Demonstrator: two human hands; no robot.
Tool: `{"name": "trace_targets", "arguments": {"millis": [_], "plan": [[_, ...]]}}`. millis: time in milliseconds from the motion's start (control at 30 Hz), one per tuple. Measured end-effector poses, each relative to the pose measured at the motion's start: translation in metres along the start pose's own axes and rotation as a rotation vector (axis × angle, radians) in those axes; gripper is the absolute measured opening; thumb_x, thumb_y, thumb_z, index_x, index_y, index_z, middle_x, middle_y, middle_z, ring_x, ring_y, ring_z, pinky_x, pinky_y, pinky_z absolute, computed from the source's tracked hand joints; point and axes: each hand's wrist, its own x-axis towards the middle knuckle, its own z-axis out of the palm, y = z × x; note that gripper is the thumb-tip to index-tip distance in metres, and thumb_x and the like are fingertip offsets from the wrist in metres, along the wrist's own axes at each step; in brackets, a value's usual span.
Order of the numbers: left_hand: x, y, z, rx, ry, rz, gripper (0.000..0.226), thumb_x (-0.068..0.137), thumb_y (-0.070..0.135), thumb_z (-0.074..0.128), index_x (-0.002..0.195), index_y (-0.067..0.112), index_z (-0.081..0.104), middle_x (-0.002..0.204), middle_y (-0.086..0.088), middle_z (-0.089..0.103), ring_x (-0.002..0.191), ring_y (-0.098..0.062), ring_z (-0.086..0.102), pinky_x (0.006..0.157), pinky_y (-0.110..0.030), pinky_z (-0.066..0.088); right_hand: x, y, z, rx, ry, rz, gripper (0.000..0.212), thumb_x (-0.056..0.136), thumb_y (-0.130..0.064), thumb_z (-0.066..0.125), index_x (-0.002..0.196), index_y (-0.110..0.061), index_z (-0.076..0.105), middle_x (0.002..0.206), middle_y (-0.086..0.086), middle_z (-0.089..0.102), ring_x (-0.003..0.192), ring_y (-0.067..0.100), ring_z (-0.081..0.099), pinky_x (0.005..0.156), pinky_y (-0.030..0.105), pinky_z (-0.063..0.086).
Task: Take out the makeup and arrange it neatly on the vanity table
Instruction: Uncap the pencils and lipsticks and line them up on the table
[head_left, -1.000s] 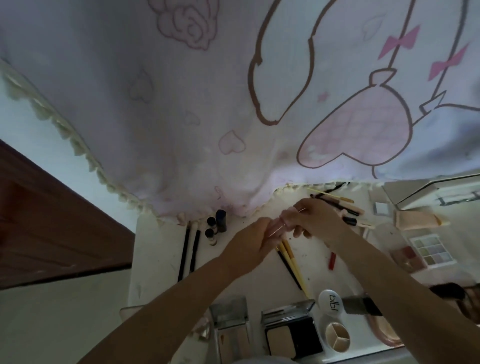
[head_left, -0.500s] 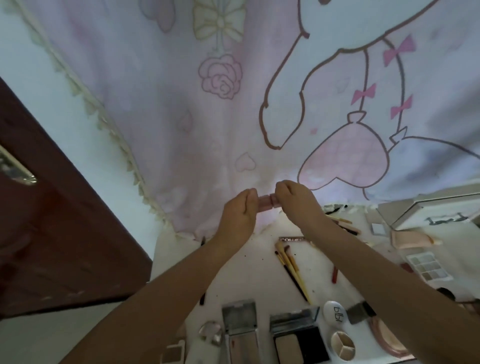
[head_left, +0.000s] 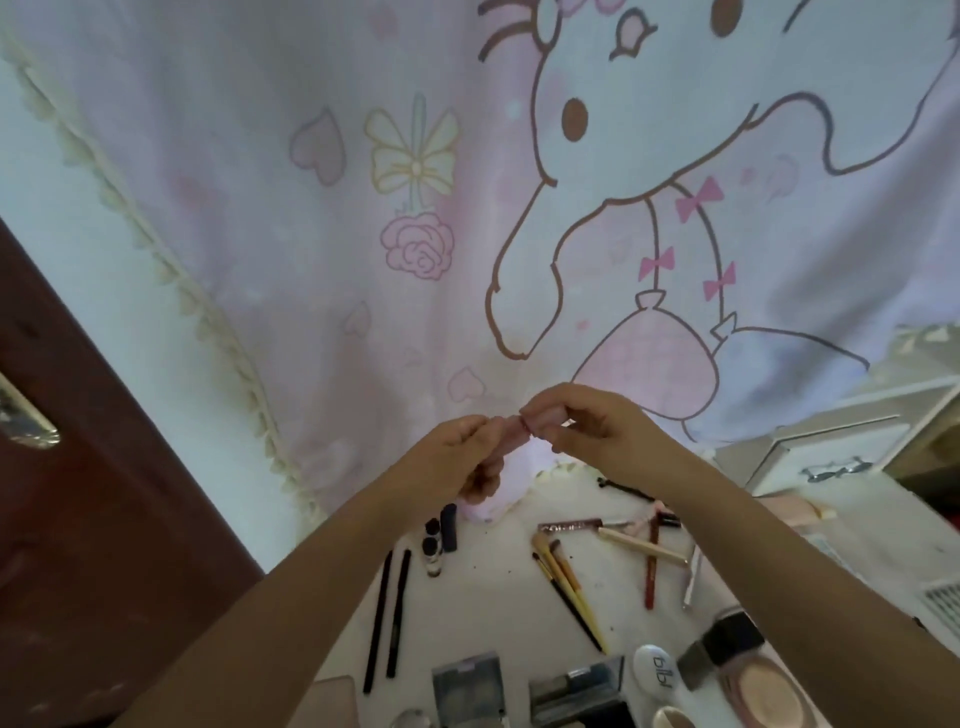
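Observation:
My left hand (head_left: 457, 447) and my right hand (head_left: 587, 426) meet in mid-air above the white vanity table (head_left: 498, 603), both pinching a small pinkish makeup item (head_left: 519, 423) between their fingertips; most of it is hidden by fingers. Below lie two black pencils (head_left: 387, 618) side by side, small dark-capped bottles (head_left: 434, 545), a bunch of yellow-handled brushes (head_left: 566, 587), a red pencil (head_left: 650, 566) and a glittery tube (head_left: 569, 526).
A pink cartoon-print curtain (head_left: 415, 218) hangs behind the table. A brown wooden door (head_left: 78, 493) stands at left. Compacts (head_left: 467, 691), a white oval case (head_left: 660, 675) and a powder compact (head_left: 753, 696) line the near edge. A white drawer unit (head_left: 831, 452) sits at right.
Both hands lifted from the table with the small item and stay joined in the air. The view tilted upward, showing more curtain.

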Motion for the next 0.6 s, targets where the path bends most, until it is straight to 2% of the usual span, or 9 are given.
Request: {"name": "trace_targets", "arguments": {"millis": [67,133,200,300,333,400,467,500,600], "plan": [[-0.002,0.005,-0.005,0.05,-0.086,-0.014,0.028,0.086,0.04,0.051,0.073,0.015,0.052,0.053,0.009,0.056,0.047,-0.007,0.05,0.047,-0.018,0.041,0.0,-0.002,-0.004,0.127,-0.006,0.027,0.038,0.082,0.014,0.051,0.087,-0.022,0.064,0.086,-0.011,0.064,0.079,-0.004,0.059,0.072,0.014,0.048],[-0.005,0.011,-0.012,0.092,-0.189,-0.024,0.04,0.07,0.056,0.058,0.079,0.017,0.058,0.062,0.006,0.064,0.053,-0.007,0.055,0.05,-0.016,0.044,0.0,-0.005,-0.006,0.146,-0.032,0.021,0.041,0.08,0.016,0.053,0.088,-0.022,0.065,0.088,-0.004,0.064,0.084,0.002,0.061,0.076,0.016,0.048],[-0.005,0.019,-0.016,0.153,-0.19,-0.026,0.049,0.063,0.062,0.061,0.086,0.019,0.061,0.07,0.005,0.069,0.056,-0.006,0.06,0.051,-0.015,0.046,0.001,-0.006,-0.009,0.181,-0.051,0.021,0.038,0.079,0.015,0.055,0.089,-0.021,0.066,0.093,-0.002,0.065,0.087,0.006,0.063,0.078,0.019,0.05],[-0.001,0.023,-0.013,0.323,-0.019,0.038,0.027,0.077,0.048,0.061,0.086,0.022,0.059,0.074,0.006,0.069,0.057,-0.002,0.063,0.05,-0.014,0.049,0.003,-0.012,-0.011,0.343,0.019,0.141,0.01,0.088,-0.013,0.057,0.094,-0.018,0.063,0.097,-0.001,0.066,0.084,0.013,0.067,0.07,0.025,0.055],[-0.001,0.024,-0.011,0.427,0.062,0.106,0.017,0.083,0.039,0.06,0.085,0.023,0.057,0.075,0.006,0.067,0.057,-0.001,0.063,0.052,-0.014,0.049,0.004,-0.014,-0.01,0.296,0.075,0.226,0.012,0.09,-0.029,0.054,0.096,-0.021,0.059,0.091,-0.001,0.067,0.076,0.013,0.068,0.064,0.025,0.055],[-0.004,0.025,-0.008,0.704,0.187,0.281,0.012,0.088,0.031,0.056,0.089,0.02,0.056,0.078,0.002,0.066,0.062,-0.007,0.062,0.059,-0.019,0.049,0.007,-0.022,-0.004,0.097,0.12,0.412,0.037,0.088,-0.053,0.042,0.092,-0.019,0.058,0.065,-0.003,0.066,0.049,0.009,0.061,0.047,0.019,0.049],[-0.01,0.022,-0.006,0.923,0.264,0.451,0.023,0.091,0.032,0.052,0.098,0.012,0.06,0.08,-0.006,0.065,0.068,-0.019,0.061,0.064,-0.027,0.046,0.008,-0.029,0.002,-0.073,0.139,0.472,0.052,0.089,-0.056,0.034,0.072,-0.014,0.06,0.038,-0.004,0.053,0.03,0.006,0.045,0.037,0.012,0.037],[-0.012,0.02,-0.005,0.982,0.296,0.529,0.026,0.091,0.031,0.053,0.101,0.009,0.061,0.081,-0.008,0.066,0.07,-0.022,0.06,0.065,-0.028,0.045,0.007,-0.031,0.004,-0.135,0.157,0.461,0.053,0.091,-0.052,0.035,0.064,-0.013,0.057,0.032,-0.005,0.048,0.026,0.004,0.039,0.035,0.009,0.034],[-0.017,0.015,-0.003,1.046,0.334,0.705,0.032,0.087,0.032,0.053,0.093,0.003,0.066,0.076,-0.01,0.066,0.066,-0.025,0.061,0.057,-0.031,0.047,-0.006,-0.035,0.005,-0.128,0.187,0.364,0.041,0.094,-0.038,0.041,0.069,-0.009,0.057,0.035,-0.011,0.05,0.029,0.002,0.039,0.038,0.009,0.034]]}}
